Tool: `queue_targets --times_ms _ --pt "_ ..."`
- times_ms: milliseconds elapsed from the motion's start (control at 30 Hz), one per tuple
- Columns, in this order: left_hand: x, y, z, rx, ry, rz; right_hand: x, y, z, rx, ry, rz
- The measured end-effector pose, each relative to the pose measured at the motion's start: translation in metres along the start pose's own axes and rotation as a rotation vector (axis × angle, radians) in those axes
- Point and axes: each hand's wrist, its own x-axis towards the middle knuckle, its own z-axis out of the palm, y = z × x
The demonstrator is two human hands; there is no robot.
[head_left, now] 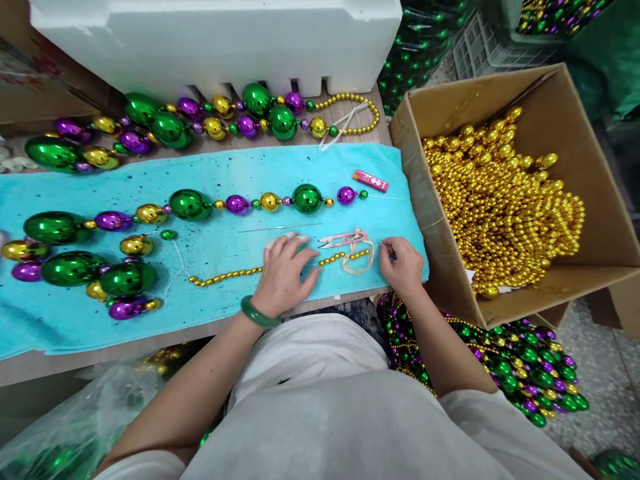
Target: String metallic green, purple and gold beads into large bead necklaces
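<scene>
My left hand (286, 272), with white-wrapped fingertips and a green bangle (260, 313) at the wrist, lies with fingers spread over a gold bead string (227, 275) on the blue towel (210, 173). The string shows on both sides of it. To the right my right hand (403, 265) is closed in a pinch; what it grips is too small to make out. Between the hands lie pink thread snips (343, 239) and a loop of pale band (359, 267). A long thin needle (280, 227) rests just above my left hand.
A strand of large green, purple and gold beads (190, 205) curves across the towel. Behind it lies a finished-looking necklace (283, 122) against a white foam box (215, 47). A pink lighter (371, 180) sits upper right. At right stands a cardboard box (510, 303) of gold bead strings (505, 200).
</scene>
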Motion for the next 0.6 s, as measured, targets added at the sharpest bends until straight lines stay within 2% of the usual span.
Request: queue_targets --times_ms 167,400,600 --pt "0.012 0.012 0.009 -0.004 -0.006 0.043 0.000 -0.002 -0.002 -0.002 -0.006 0.007" --pt "0.000 0.000 -0.001 0.093 -0.026 -0.012 -0.001 -0.001 -0.002 0.004 -0.026 0.020" --pt "0.000 0.002 0.000 0.113 -0.022 -0.011 0.000 -0.002 -0.003 0.010 -0.028 0.019"
